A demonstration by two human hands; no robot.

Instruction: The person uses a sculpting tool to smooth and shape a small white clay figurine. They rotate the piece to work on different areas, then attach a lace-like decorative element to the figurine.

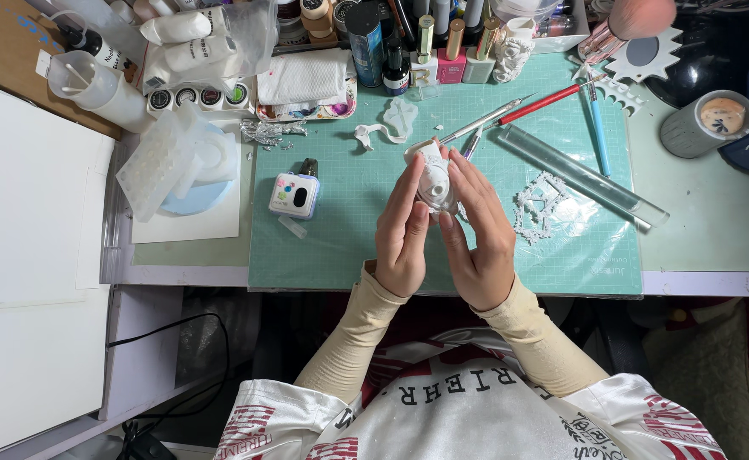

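Where both hands meet, the white figurine (435, 177) sits seemingly clamped between left grip (403, 234) and right grip (479, 240).

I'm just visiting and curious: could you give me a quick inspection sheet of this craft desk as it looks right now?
Surface: green cutting mat on a pale desk.
Job's things: a small white cast figure, held above the mat by both hands.
Clutter: a clear rod, a red-handled tool, a blue-handled tool, white lacy cast pieces, a translucent mould, small bottles, a small white device.
Hands: left hand and right hand both grip the figure.
Cables: a black cable below the desk edge, at left.
Surroundings: white boards at left, a grey cup at right.
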